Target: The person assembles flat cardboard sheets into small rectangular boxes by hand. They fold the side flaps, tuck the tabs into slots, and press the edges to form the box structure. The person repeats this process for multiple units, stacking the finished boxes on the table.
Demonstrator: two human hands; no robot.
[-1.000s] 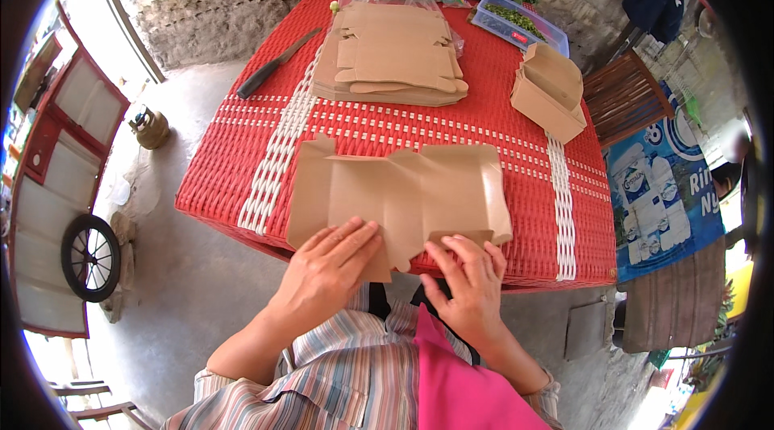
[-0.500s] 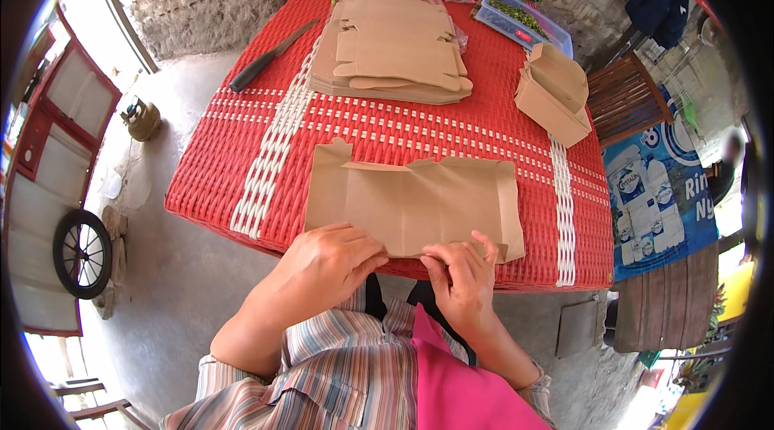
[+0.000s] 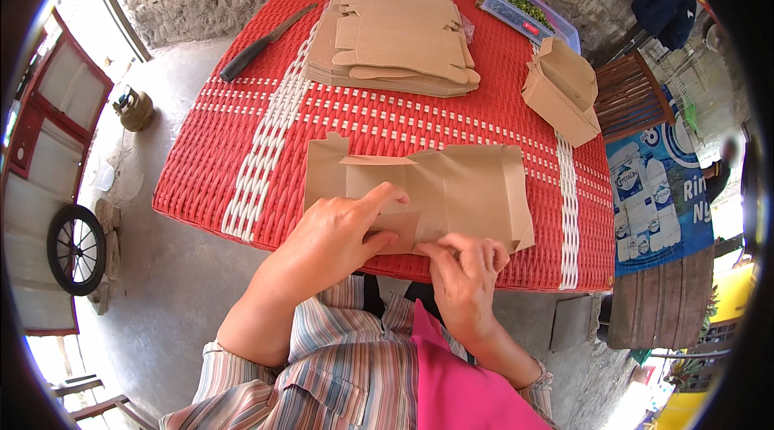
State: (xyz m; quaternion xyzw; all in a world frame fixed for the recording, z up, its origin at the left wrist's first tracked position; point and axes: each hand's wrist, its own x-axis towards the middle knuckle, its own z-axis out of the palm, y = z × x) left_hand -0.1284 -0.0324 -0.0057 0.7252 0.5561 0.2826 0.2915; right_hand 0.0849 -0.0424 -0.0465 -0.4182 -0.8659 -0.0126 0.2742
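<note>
A brown cardboard box blank (image 3: 463, 196) lies partly unfolded near the table's front edge, its back and side edges bent up. My left hand (image 3: 343, 224) is over its front left part, index finger and thumb spread apart around a small flap that is turned inward. The thumb touches this flap; the other fingers are hidden behind the hand. At the middle of the front edge, my right hand (image 3: 468, 273) pinches the cardboard between thumb and curled fingers.
Flat box blanks (image 3: 395, 39) are stacked farther back. Left of them lies a knife (image 3: 266, 43) with a black handle. A folded box (image 3: 563, 95) stands at right, near a plastic tub (image 3: 532, 15) of chopped greens. The red woven table (image 3: 201, 164) has white stripes.
My left hand has moved up and inward from the front edge, and a front flap is now folded inward. My right hand keeps its pinch on the front edge.
</note>
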